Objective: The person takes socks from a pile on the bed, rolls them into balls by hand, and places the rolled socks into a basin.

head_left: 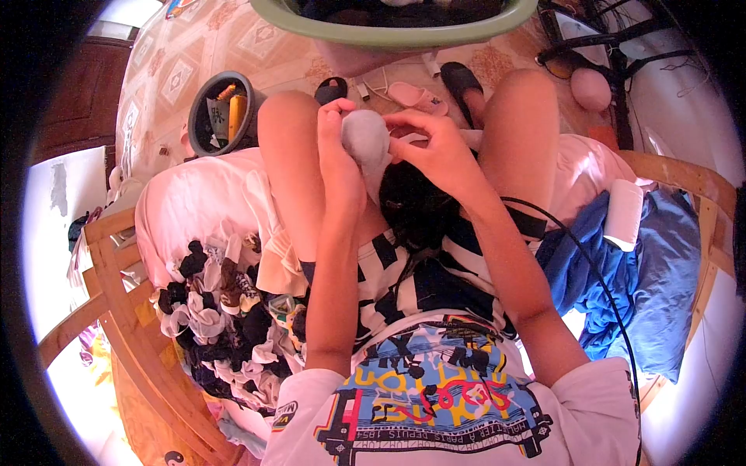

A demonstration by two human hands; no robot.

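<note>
Seemingly adjusting grey sock [365,138] | left hand [339,159] clasping it | right hand [439,151] at its edge, grip unclear | next likely needs steady hold

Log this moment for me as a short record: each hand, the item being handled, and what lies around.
left hand: holding the pale grey cloth bundle
right hand: fingertips at the bundle's side; exact grip unclear
item: rounded, bunched up, held above the lap
lap: dark item, kind unclear
person's left: pile of small garments, mixed light and dark
person's right: blue cloth with a white object on it
ahead: green basin, dark contents partly seen
floor: bin, ahead and to the left
</note>
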